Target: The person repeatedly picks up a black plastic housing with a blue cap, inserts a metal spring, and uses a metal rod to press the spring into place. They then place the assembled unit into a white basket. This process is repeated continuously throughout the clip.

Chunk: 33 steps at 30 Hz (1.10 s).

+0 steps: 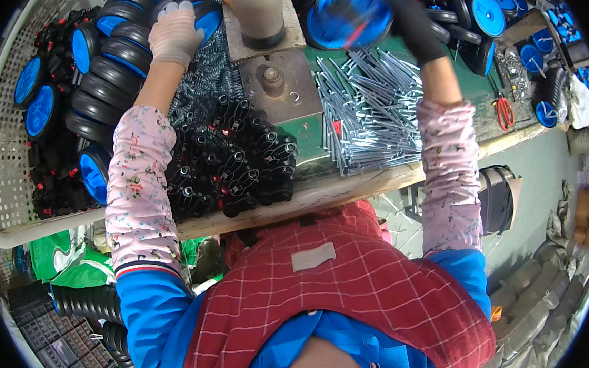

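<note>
Green-topped, the counter (484,102) is crowded with parts. At the person's left a white perforated basket (6,161) holds rows of black wheels with blue hubs (103,65). The left hand (176,33), in a pale glove, lies curled over a wheel (207,14) at the top of that stack, gripping its tyre. The right hand (408,20), in a black glove, is closed on a blue-hubbed wheel (349,12) raised just beside a grey press post (260,8). Between the arms lie a heap of black plastic brackets (234,165) and a spread of silver metal pins (369,114). Red-handled scissors (504,110) rest farther right.
</note>
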Each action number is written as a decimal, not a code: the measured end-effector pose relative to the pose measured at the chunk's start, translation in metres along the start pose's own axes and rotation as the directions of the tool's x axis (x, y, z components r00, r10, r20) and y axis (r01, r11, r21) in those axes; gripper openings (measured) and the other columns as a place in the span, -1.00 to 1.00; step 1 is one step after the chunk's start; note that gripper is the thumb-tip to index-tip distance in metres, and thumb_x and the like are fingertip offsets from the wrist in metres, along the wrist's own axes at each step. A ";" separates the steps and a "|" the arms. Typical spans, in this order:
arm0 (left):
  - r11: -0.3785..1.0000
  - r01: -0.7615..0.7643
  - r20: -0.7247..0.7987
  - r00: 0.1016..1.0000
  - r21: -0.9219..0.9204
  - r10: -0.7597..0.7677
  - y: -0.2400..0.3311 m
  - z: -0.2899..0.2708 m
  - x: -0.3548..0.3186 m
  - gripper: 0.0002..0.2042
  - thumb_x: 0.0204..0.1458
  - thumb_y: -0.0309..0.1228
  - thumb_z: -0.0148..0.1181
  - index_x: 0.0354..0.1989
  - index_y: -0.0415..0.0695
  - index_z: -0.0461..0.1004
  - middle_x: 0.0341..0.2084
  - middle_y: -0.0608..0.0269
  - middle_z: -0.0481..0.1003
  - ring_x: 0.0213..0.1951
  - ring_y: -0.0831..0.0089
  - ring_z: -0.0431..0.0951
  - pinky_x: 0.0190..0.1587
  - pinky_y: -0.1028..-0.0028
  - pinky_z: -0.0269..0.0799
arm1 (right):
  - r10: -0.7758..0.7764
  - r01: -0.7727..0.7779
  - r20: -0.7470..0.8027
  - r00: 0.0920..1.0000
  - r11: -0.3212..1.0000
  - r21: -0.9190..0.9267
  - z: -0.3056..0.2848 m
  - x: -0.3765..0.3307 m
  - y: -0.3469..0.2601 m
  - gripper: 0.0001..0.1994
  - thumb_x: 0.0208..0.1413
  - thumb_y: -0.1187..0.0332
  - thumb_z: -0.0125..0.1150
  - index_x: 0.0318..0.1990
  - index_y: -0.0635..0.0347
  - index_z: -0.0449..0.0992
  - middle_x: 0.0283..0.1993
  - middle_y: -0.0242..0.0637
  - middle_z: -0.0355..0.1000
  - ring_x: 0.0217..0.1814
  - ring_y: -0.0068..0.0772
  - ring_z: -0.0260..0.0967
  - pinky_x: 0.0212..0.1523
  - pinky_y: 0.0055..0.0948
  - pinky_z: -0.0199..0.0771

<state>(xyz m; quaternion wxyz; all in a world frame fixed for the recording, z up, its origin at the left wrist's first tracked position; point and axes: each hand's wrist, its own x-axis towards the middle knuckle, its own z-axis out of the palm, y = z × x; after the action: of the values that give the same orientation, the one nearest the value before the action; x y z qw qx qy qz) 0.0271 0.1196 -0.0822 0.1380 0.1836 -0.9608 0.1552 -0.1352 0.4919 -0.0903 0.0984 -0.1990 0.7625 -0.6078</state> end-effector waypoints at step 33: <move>-0.541 0.479 0.477 0.865 -0.691 0.157 0.087 -0.071 -0.215 -0.51 0.08 -0.27 0.36 0.06 -0.25 0.30 -0.15 0.18 0.49 -0.15 0.48 0.50 -0.05 0.47 0.46 | -0.611 0.850 0.599 0.517 0.451 -0.274 0.122 -0.161 -0.086 -0.71 0.04 0.24 0.31 -0.09 0.10 0.57 0.09 -0.20 0.45 0.06 -0.09 0.46 -0.03 -0.25 0.53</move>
<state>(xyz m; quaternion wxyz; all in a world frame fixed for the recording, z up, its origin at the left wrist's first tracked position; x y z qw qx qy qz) 0.1996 0.2877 -0.1077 0.0689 0.1666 -0.5495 -0.8158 0.0741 0.4360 -0.0518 -0.0814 -0.6587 0.6900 -0.2887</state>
